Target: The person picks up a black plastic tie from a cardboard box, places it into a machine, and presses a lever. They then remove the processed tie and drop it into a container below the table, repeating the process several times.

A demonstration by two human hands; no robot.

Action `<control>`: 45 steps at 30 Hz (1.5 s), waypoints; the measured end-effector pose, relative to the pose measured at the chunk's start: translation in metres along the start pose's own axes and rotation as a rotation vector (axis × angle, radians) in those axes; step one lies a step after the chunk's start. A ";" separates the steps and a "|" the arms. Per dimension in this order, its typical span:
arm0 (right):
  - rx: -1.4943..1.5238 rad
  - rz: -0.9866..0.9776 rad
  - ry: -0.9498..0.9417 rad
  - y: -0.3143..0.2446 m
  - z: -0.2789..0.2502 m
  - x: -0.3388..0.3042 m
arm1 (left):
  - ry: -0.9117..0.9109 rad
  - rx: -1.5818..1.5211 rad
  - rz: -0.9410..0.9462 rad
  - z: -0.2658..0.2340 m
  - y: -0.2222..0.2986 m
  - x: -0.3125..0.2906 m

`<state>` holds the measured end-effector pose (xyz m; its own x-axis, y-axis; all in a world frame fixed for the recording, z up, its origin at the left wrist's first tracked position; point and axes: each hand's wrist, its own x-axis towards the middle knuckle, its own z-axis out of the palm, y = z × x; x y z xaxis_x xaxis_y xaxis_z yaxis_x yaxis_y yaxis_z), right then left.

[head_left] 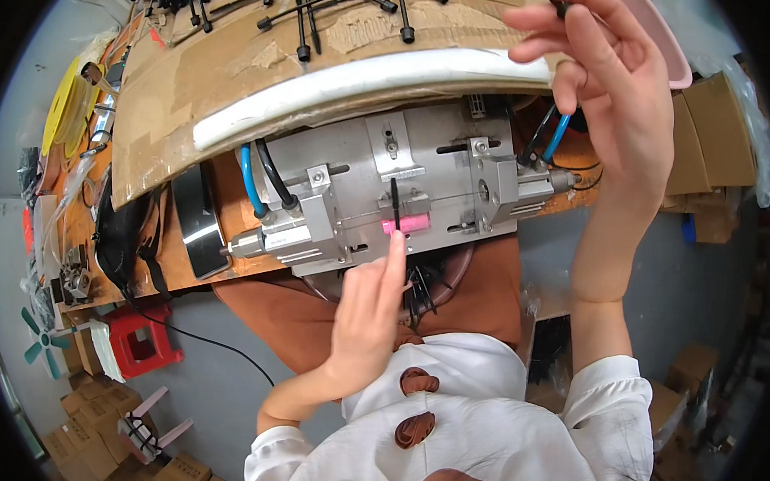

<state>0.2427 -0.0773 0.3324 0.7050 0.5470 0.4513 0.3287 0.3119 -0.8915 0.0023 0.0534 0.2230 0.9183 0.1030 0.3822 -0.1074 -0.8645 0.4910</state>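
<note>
A grey metal fixture (440, 170) lies in front of me, with a clamp block on each side and a small pink block (405, 223) near its middle front. Across the pink block runs a thin black rod (395, 198), its near end at the fingertip of my left hand (367, 313). The index finger of that hand points forward while the others fold in; the thumb is mostly hidden. My right hand (620, 79) is raised at the upper right, bent at the wrist, with a small dark part (560, 6) pinched at its fingertips, partly cut off by the frame.
Behind the fixture, a cardboard sheet (161, 149) with a white padded edge (366, 89) carries several black rods (304, 22). A phone (198, 224) and blue and black tubes (252, 183) are at the left. Below the fixture, a bowl (452, 282) with black rods rests on my lap.
</note>
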 end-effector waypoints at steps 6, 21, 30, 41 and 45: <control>0.093 0.020 0.135 -0.008 0.009 -0.027 | -0.100 0.111 -0.076 0.032 0.009 -0.001; -0.841 -0.160 -0.072 0.052 0.066 -0.168 | 0.217 0.240 0.127 -0.049 -0.039 0.117; -0.810 -0.051 -0.220 0.077 0.087 -0.172 | 0.004 0.035 0.168 -0.089 -0.143 0.206; -1.275 -0.284 -0.110 0.032 0.061 0.038 | 0.029 0.254 0.053 -0.002 0.005 0.007; -1.045 -0.127 -0.338 0.041 0.054 0.067 | -0.075 0.262 -0.005 0.028 0.011 -0.003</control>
<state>0.2692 0.0144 0.3283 0.4726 0.7915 0.3875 0.8680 -0.3419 -0.3603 0.0092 0.0295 0.2051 0.9453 0.0795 0.3162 -0.0093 -0.9629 0.2699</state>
